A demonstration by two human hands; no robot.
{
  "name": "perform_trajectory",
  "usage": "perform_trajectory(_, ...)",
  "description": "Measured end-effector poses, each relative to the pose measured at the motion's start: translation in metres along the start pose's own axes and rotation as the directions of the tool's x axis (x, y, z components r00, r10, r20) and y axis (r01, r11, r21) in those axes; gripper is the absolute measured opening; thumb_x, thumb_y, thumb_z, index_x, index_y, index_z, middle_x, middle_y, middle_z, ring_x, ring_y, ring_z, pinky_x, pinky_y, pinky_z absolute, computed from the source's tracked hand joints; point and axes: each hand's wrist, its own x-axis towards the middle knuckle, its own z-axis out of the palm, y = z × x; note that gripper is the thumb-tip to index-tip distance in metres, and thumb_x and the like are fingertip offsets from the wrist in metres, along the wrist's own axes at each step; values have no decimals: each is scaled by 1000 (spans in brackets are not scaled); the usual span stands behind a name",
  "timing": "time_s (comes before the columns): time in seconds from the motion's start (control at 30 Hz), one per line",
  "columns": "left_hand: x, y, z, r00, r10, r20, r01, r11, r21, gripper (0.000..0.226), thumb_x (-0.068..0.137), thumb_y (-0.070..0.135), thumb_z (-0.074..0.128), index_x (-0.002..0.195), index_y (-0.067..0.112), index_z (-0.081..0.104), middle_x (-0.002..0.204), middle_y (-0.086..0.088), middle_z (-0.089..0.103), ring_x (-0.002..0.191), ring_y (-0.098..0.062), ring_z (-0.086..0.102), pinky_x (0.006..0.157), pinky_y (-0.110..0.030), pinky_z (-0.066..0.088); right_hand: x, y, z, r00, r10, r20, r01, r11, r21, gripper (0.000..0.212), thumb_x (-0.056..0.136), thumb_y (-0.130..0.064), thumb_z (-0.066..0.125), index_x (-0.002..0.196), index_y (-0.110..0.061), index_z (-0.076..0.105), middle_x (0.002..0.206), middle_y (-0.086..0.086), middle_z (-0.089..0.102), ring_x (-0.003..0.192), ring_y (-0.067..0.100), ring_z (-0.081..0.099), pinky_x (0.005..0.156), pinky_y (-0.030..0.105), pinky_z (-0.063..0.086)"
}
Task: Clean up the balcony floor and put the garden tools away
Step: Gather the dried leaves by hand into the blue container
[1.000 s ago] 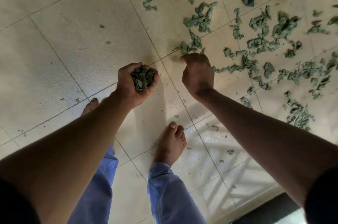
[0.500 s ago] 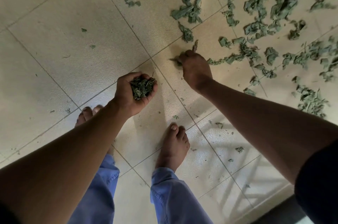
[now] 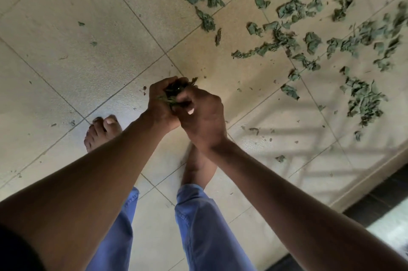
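Observation:
Dry green leaves (image 3: pixel 284 36) lie scattered over the pale tiled balcony floor (image 3: pixel 72 34), mostly at the upper right. My left hand (image 3: pixel 160 105) is cupped around a bunch of gathered leaves (image 3: pixel 175 91). My right hand (image 3: pixel 202 113) has come against it, its fingers curled at the same bunch, pressing more leaves in. Both hands meet above my bare feet. No garden tools are in view.
My bare feet (image 3: pixel 103 131) and blue trouser legs (image 3: pixel 203 222) stand on the tiles below the hands. A dark threshold edge (image 3: pixel 375 200) runs along the lower right. A small leaf pile (image 3: pixel 362 100) lies at right, with railing shadows across the tiles.
My right hand left the floor at the leaf scatter and moved back to my left hand, bringing picked-up leaves into the bunch. The view shifted slightly toward the feet.

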Motion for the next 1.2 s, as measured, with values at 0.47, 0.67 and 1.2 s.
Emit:
perform_trajectory(0.47, 8, -13, 32, 999, -20, -26, 19, 1000, -25, 37, 102, 22, 40, 69, 16, 55, 69, 0, 59, 62, -16, 65, 59, -21, 54, 6, 24, -31, 983, -186, 2, 176, 930, -322, 26, 88, -23, 66, 113, -19, 73, 110, 3, 60, 90, 22, 63, 62, 32, 56)
perform_trajectory(0.67, 28, -21, 33, 995, -99, -16, 95, 984, -148, 21, 97, 20, 53, 79, 11, 60, 81, -2, 58, 76, -21, 64, 67, -29, 59, 42, 82, -60, 972, -73, -223, -14, 930, -366, 30, 89, -6, 60, 114, -19, 72, 113, 2, 67, 103, 18, 63, 74, 30, 58)
perform_trajectory(1.2, 63, -28, 24, 979, -201, 31, 202, 979, -28, 23, 99, 22, 50, 82, 10, 60, 86, -3, 57, 80, -23, 63, 64, -31, 59, 118, 165, -36, 990, 6, -141, -79, 849, -522, 26, 87, 3, 63, 96, -18, 75, 108, 5, 64, 100, 25, 59, 73, 36, 57)
